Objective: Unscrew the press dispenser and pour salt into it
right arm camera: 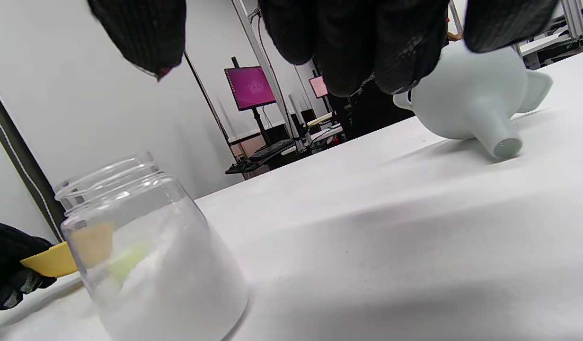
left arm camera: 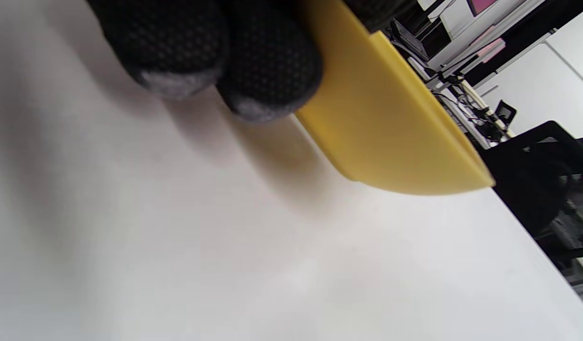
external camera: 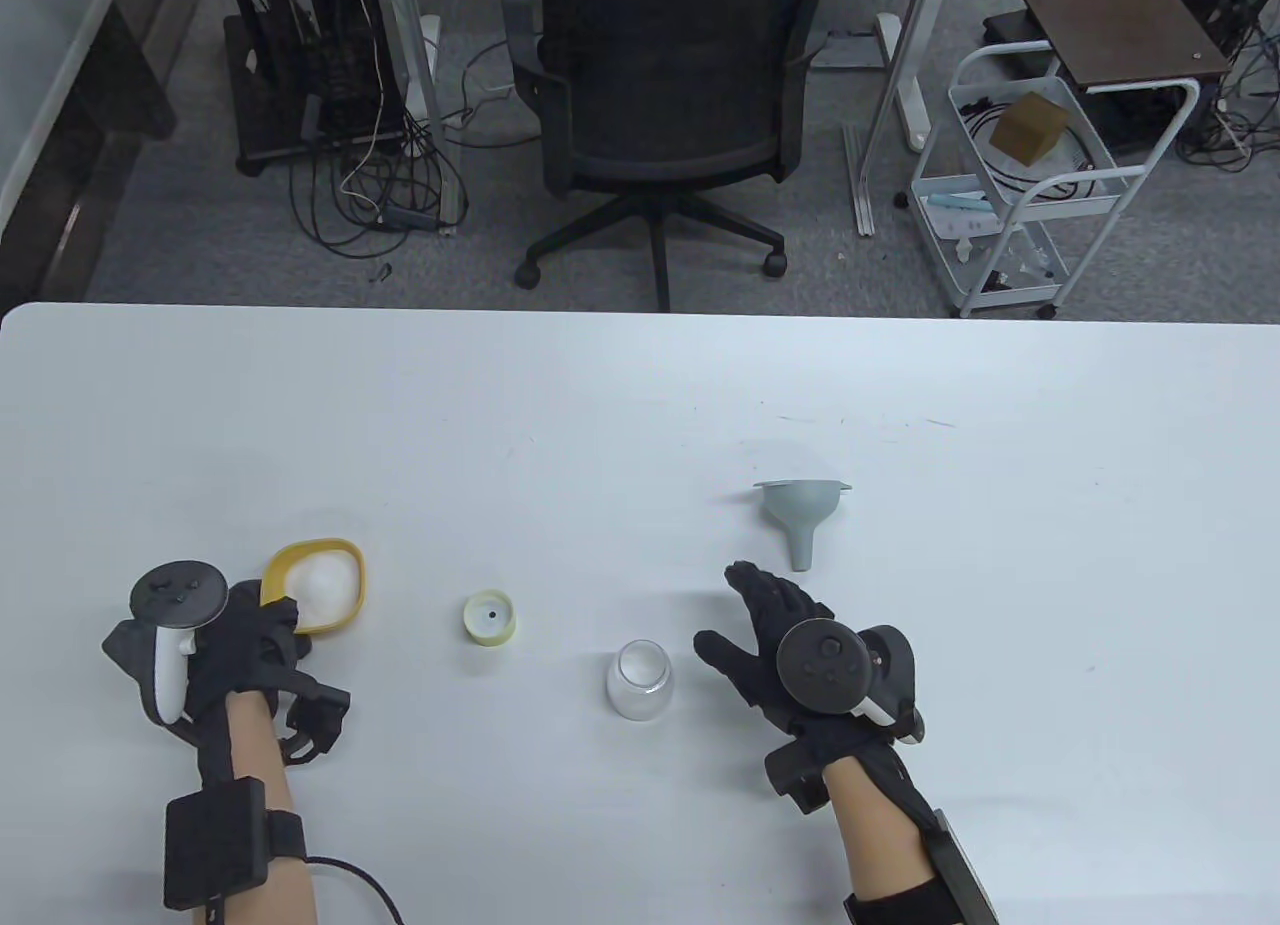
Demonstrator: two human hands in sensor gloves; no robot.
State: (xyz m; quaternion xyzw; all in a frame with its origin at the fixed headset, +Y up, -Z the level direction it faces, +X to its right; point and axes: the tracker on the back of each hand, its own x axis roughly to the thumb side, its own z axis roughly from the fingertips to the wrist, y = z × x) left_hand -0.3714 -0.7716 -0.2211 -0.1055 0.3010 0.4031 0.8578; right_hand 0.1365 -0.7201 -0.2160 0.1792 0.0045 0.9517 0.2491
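The clear glass dispenser jar [external camera: 639,679] stands open on the white table, partly filled with salt; it also shows in the right wrist view [right arm camera: 149,255]. Its pale yellow press cap [external camera: 490,618] lies apart to the left. A yellow bowl of salt [external camera: 318,583] sits at the left; my left hand [external camera: 250,645] grips its near rim, its fingertips [left arm camera: 268,71] against the yellow wall [left arm camera: 391,137]. A grey funnel [external camera: 801,517] lies on its side; it also shows in the right wrist view [right arm camera: 476,102]. My right hand [external camera: 770,625] hovers open and empty between jar and funnel.
The table's far edge [external camera: 640,310] runs across the middle of the table view. Beyond it stand a black office chair [external camera: 660,115] and a white wire cart [external camera: 1030,185].
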